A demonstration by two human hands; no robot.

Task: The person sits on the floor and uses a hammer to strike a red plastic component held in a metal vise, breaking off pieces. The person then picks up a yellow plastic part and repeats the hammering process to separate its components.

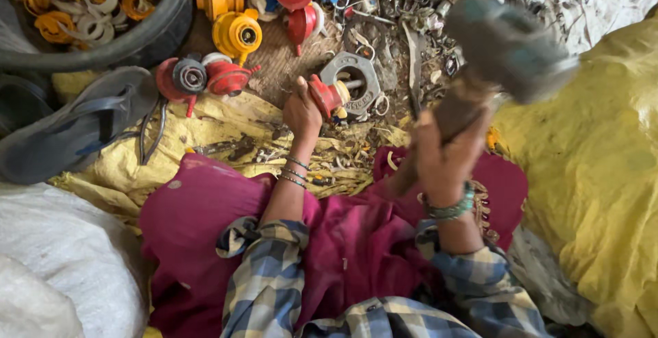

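My left hand [302, 113] grips a small red valve part [327, 96] and rests it on a thick grey metal nut [353, 83] on the ground. In my right hand [444, 153] is a hammer by its wooden handle; its heavy grey head [510, 44] is raised and blurred above the pile, to the right of the nut. Both wrists wear bangles, and plaid sleeves cover my forearms over a magenta garment.
Red, yellow and blue valve parts [236, 33] and metal scraps [418, 29] litter the ground ahead. A black tub [130, 40] of yellow and white rings stands upper left, a grey sandal [75, 129] beside it. Yellow sheeting [596, 173] lies right, white sacks [62, 269] lower left.
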